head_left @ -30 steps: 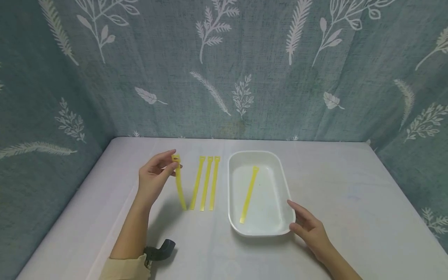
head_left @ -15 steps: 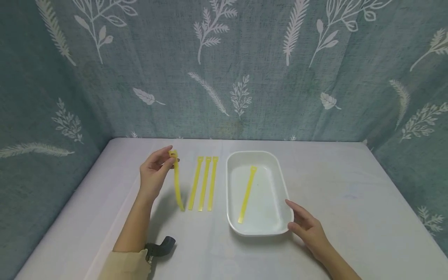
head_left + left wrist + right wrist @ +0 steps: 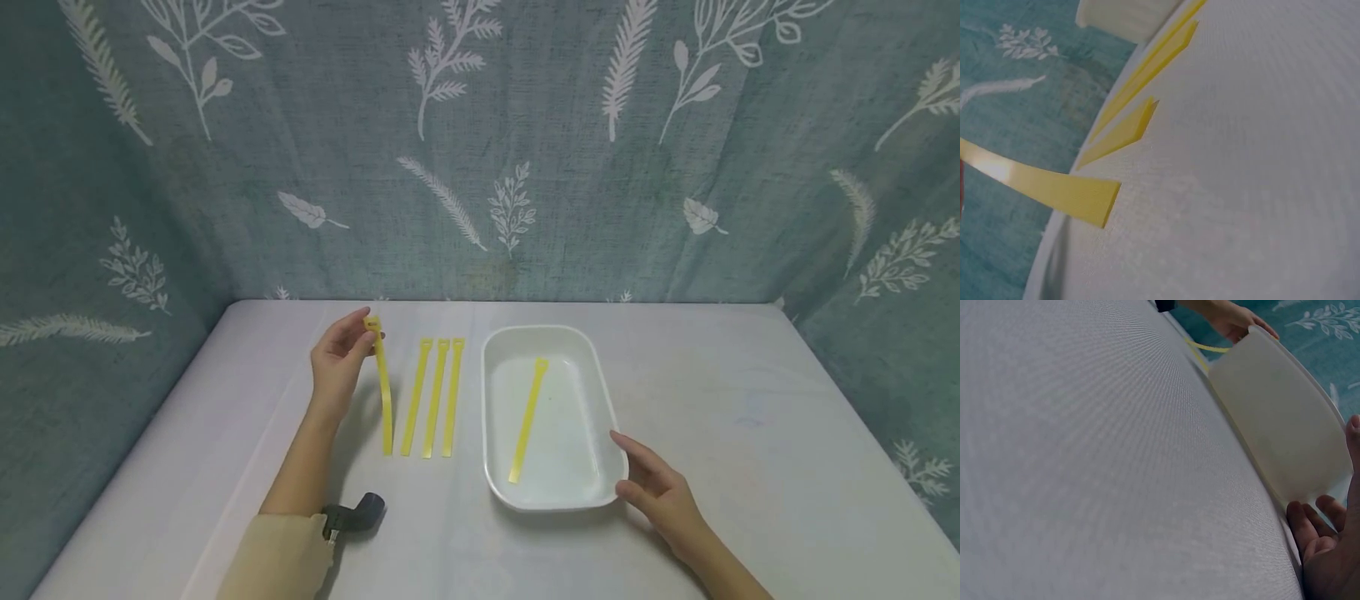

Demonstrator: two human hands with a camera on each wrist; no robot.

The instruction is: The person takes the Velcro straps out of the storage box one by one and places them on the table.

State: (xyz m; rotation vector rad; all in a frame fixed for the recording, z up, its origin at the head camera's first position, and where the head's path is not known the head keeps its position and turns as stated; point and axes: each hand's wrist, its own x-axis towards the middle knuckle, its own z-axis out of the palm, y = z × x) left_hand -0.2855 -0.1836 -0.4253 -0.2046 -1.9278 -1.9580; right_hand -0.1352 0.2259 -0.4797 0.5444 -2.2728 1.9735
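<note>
In the head view my left hand (image 3: 335,358) pinches a flat yellow cable strap (image 3: 385,396) by its slotted head, between thumb and fingers. The strap hangs down, its lower end close over the table. Beside it three like straps (image 3: 435,400) lie in a row, slotted heads away from me. One more yellow strap (image 3: 528,425) lies slanted inside a white tray (image 3: 486,417). At the tray's near right corner my right hand (image 3: 663,496) rests its fingertips and thumb against the rim. The left wrist view shows the held strap's free end (image 3: 1079,194), with the left hand mostly hidden.
The white-covered table (image 3: 720,400) ends at a blue-green leaf-patterned curtain (image 3: 555,167) behind and at both sides. A dark wrist device (image 3: 356,515) juts from the left sleeve (image 3: 281,554) low over the table.
My left hand has risen and shifted a little away from me with the strap, whose lower end has swung slightly left and straightened. The right hand stays at the tray.
</note>
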